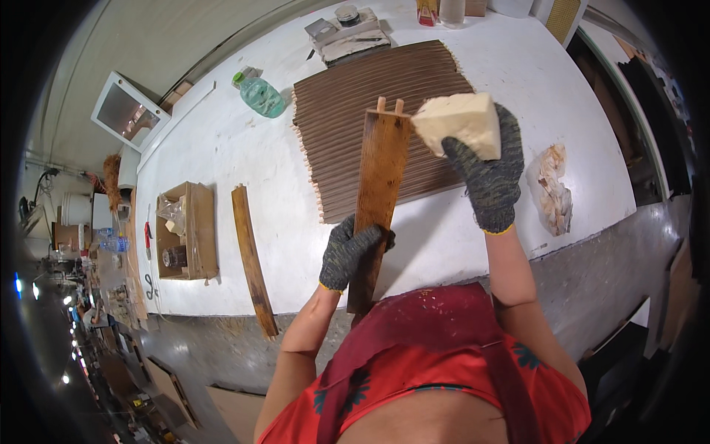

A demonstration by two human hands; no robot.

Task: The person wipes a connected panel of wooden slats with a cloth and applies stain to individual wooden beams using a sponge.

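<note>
My left hand [351, 251], in a dark grey knit glove, is closed around the lower part of a brown wooden board [383, 166]. The board slants upward, and two pale dowels stick out of its far end. A cream foam sponge block [466, 122] is gripped in my gloved right hand [492, 166]. One corner of the sponge is by the board's far right edge; I cannot tell whether they touch. Beneath and beyond them lies a wide brown ribbed panel [333, 111] with small pale pegs along its sides. A second, narrower brown board [251, 259] rests to the left, its near end past the table edge.
On the white table [222, 140] stand a wooden box [198, 229] of small items, a green-capped bottle [260, 96] lying tilted, and a crumpled stained plastic bag [553, 189] at right. Scissors [151, 285] lie left of the box. A small framed mirror [129, 111] leans at far left.
</note>
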